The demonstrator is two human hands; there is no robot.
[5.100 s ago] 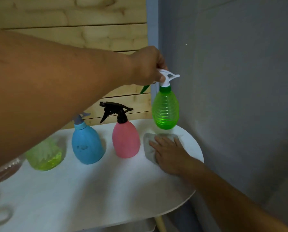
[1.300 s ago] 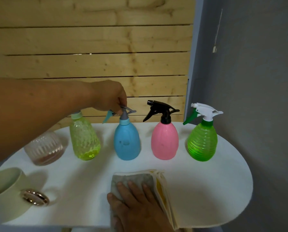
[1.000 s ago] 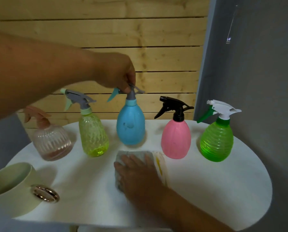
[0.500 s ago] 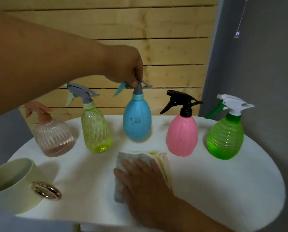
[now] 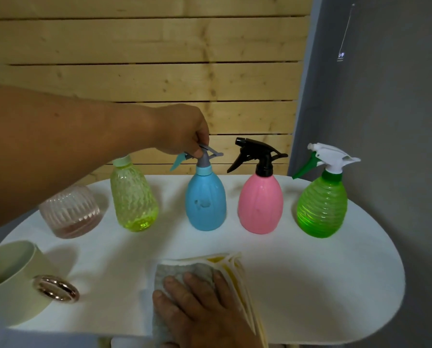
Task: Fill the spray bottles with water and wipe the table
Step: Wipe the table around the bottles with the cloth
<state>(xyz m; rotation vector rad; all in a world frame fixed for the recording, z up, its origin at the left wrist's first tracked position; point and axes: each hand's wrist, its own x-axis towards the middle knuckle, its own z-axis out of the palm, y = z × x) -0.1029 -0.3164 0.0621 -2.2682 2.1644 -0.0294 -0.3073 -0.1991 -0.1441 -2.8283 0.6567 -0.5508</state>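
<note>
Five spray bottles stand in a row on the white oval table (image 5: 322, 285): clear pink (image 5: 70, 212), yellow-green (image 5: 133, 199), blue (image 5: 206, 202), pink (image 5: 260, 204) and green (image 5: 321, 209). My left hand (image 5: 182, 131) reaches over from the left and grips the grey spray head of the blue bottle, whose base sits level with its neighbours. My left arm hides the heads of the clear pink and yellow-green bottles. My right hand (image 5: 199, 307) presses flat on a folded grey and yellow cloth (image 5: 179, 270) at the table's front edge.
A pale green cup (image 5: 11, 280) with a shiny metal handle (image 5: 55, 288) stands at the front left corner. A wooden slat wall runs behind the table and a grey wall closes in on the right.
The blue bottle, held lifted half a second ago, has come down into the row between the yellow-green and pink bottles. My right hand has dragged the cloth toward the front edge.
</note>
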